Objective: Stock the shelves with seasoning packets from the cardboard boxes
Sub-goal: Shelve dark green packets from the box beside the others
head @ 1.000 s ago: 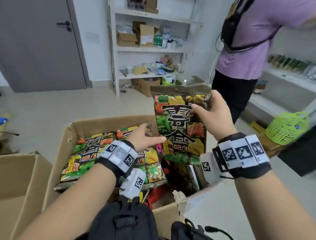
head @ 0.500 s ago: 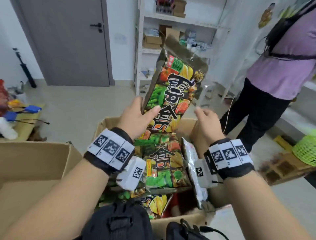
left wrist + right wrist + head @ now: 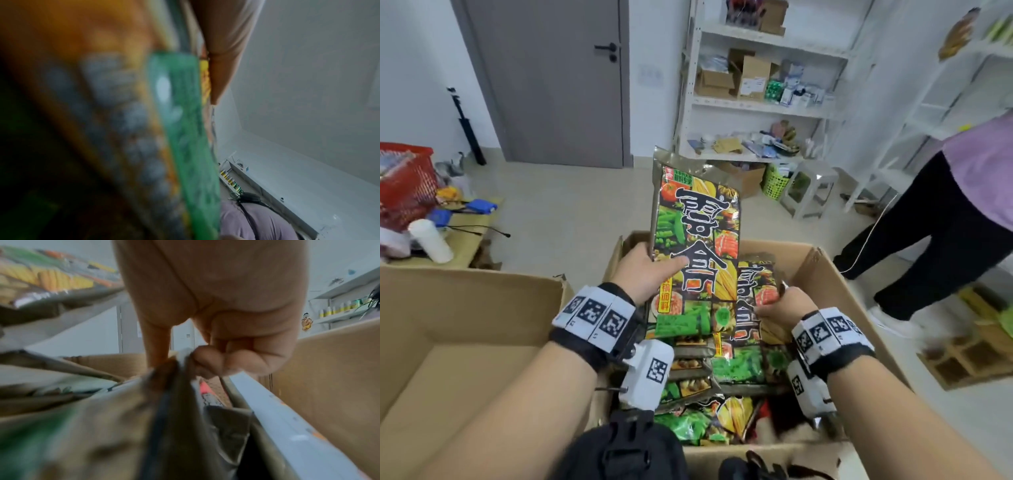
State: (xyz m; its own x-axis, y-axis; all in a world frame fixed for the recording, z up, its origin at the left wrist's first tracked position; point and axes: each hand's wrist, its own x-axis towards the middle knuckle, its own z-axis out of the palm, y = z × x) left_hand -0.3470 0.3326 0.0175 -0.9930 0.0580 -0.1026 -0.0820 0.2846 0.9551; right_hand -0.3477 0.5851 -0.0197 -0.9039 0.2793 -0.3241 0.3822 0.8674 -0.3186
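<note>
At frame centre, above the box [image 3: 822, 267], one packet [image 3: 695, 240] is gripped by the left hand [image 3: 647, 274]; a second packet [image 3: 756, 301] is pinched by the right hand [image 3: 784, 305], where its slick edge could be lost.

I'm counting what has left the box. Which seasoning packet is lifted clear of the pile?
The upright packet that the left hand grips by its edge, raised above the cardboard box. The right hand pinches another among the pile.
</note>
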